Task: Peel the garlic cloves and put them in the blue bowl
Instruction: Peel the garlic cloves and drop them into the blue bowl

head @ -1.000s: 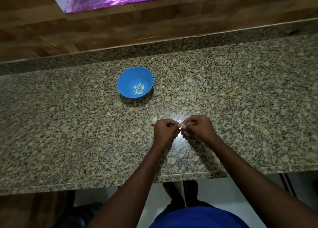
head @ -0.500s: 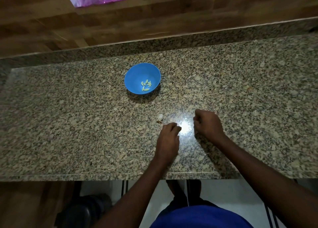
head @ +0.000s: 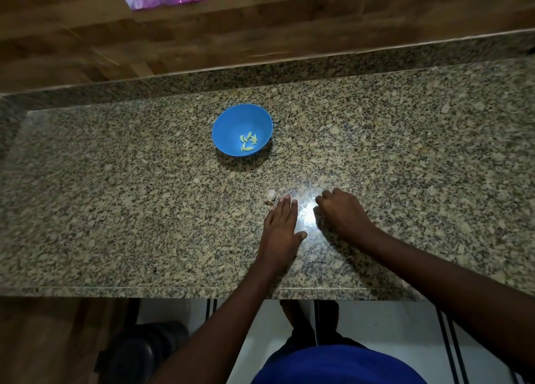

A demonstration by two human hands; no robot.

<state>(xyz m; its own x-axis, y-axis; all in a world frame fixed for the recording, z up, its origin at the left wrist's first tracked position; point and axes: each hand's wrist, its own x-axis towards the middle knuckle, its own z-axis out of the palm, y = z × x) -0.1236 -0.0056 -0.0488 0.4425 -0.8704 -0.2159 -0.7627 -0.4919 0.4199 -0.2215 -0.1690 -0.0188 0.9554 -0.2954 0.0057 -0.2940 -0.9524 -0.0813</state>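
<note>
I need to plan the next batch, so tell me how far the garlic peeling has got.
Done: several peeled cloves lie in the blue bowl. In hand: the left hand lies flat with fingertips beside an unpeeled garlic piece on the counter; the right hand is curled, and whether it holds anything is hidden. Left: that piece needs peeling and bowling.

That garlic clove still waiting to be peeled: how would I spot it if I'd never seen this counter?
Start at the blue bowl on the granite counter and come toward the person. The unpeeled garlic clove lies on bare stone just beyond the left hand's fingertips. It is whitish and alone, unlike the pale green peeled cloves inside the bowl.
</note>
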